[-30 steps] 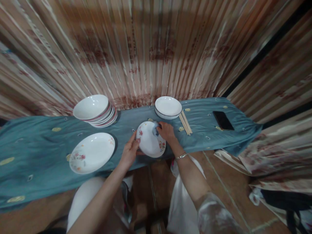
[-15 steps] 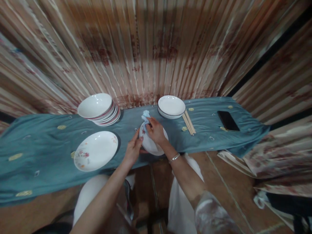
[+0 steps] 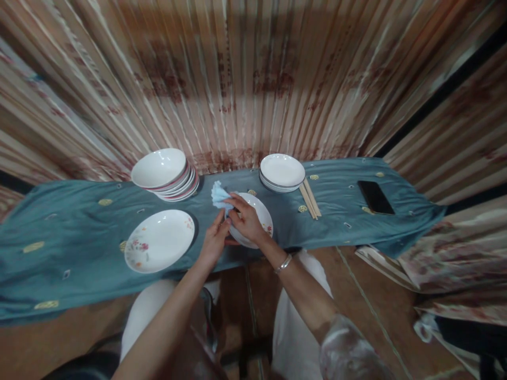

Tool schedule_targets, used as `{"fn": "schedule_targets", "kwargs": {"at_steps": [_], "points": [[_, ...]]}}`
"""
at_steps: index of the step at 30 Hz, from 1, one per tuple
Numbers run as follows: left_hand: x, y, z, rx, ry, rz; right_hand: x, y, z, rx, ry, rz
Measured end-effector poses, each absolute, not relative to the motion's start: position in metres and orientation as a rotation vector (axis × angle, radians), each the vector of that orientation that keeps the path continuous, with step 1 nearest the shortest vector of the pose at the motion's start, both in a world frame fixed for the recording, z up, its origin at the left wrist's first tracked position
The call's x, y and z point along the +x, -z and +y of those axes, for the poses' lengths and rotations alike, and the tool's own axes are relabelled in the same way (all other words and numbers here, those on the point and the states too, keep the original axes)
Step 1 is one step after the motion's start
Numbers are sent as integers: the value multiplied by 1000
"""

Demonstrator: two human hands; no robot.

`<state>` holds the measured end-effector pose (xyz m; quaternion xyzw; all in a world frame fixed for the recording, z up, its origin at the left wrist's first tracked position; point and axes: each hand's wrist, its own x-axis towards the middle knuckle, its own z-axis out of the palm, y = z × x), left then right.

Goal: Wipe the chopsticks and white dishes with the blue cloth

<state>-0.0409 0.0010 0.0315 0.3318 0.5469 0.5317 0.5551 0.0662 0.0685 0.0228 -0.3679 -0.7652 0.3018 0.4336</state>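
A white plate with small red flowers near its rim (image 3: 261, 214) is in front of me at the table's near edge, slightly tilted. My left hand (image 3: 216, 235) grips its left rim. In my right hand (image 3: 244, 217) is a crumpled light-blue cloth (image 3: 219, 195), pinched against the plate's left edge and sticking out beyond it. The right hand hides part of the plate's middle. To the left lies a larger white plate with a floral pattern (image 3: 160, 240).
A stack of white bowls (image 3: 160, 169) stands back left. A stack of smaller plates (image 3: 282, 170) is back right, with wooden chopsticks (image 3: 310, 199) beside it. A black phone (image 3: 375, 197) lies at the right on the teal tablecloth (image 3: 87, 227). Pleated curtains (image 3: 245, 95) hang behind.
My right hand and the cloth have shifted left, to the plate's left rim. The plate has turned, so red flowers now show on its right side. The left hand still grips the rim.
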Motion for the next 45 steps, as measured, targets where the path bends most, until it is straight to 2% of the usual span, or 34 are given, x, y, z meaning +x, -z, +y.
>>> {"fn": "schedule_targets", "kwargs": {"at_steps": [14,22,30,39,45], "points": [[-46,-45,3,709,-1331,1144,76,-15,50,-645,-1234,-1729],[-51,-46,4,681,-1364,1155,92,-15,34,-667,-1289,-1800],[-52,-38,6,708,-1365,1234,118,-5,33,-785,-1025,-2131],[-54,-35,7,855,-1324,1347,135,-5,46,-1191,-590,-2419],[-53,-35,6,931,-1291,1344,132,-3,60,-1465,-308,-2379]]}}
